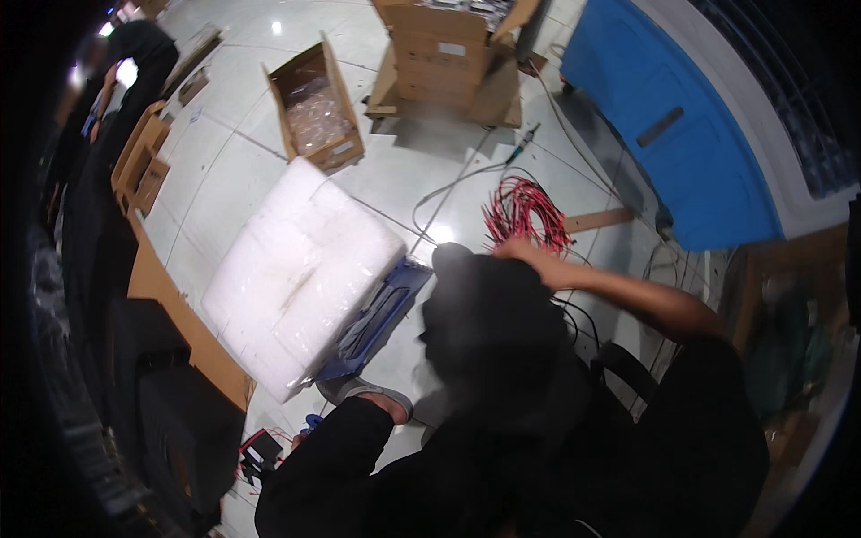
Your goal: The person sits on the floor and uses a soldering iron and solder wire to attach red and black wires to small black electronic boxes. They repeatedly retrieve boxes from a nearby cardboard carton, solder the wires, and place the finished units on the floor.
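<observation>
My right hand (531,257) reaches in from the right, fingers closed at the lower edge of a bundle of red and black wires (527,213). A dark, blurred rounded shape (489,314) hides part of this hand. Of my left hand (299,441) only a sliver of skin shows past black cloth at the lower left, its fingers mostly hidden. Beside it are a small blue object (312,423) and a black box-shaped part (262,447) with red wires. A slippered foot (390,403) rests between the hands.
A white foam-wrapped block (300,269) with a blue panel (377,318) stands at the left. Beyond it are an open carton (314,108) of clear plastic and a larger box (439,58). A blue cabinet (673,117) stands far right. Cables (448,186) cross the tiles. Another person (134,63) is far left.
</observation>
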`<state>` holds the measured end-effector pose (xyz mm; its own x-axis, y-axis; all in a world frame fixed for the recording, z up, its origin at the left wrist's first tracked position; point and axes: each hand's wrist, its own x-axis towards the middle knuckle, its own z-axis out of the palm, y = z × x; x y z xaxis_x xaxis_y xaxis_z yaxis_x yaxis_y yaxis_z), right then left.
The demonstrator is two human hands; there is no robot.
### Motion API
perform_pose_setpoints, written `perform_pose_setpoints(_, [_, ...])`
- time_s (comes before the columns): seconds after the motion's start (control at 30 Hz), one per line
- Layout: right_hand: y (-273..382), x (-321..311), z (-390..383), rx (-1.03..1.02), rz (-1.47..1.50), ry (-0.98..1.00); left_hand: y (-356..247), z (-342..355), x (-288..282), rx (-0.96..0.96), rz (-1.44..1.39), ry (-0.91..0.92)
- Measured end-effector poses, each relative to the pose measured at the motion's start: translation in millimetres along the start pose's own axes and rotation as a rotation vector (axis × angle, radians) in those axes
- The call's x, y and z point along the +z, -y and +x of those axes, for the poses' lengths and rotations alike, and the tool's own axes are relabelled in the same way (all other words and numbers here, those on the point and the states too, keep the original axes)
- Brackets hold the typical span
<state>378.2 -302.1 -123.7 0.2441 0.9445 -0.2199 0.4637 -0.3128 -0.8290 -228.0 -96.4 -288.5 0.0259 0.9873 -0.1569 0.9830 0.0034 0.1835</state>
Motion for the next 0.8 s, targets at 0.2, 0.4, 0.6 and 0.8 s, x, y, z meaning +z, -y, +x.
perform_pose_setpoints(0.2, [-47, 82, -34, 0.237, 0.305, -0.041, -28, 31, -52, 0.045, -0.006, -0.074])
perform_pose_setpoints(0.4, [-113, 54, -16, 0.289, 0.122, -0.089, -86, 74, -141, 0.168, -0.22, -0.207])
perform_pose_setpoints(0.6, [-139, 48, -30, 0.446, 0.136, -0.111, -176, 106, -228, 0.302, -0.425, -0.165])
perform_pose_setpoints(0.8, [-129, 72, -32, 0.31, 0.19, -0.06, -281, 120, -241, 0.606, -0.523, -0.141])
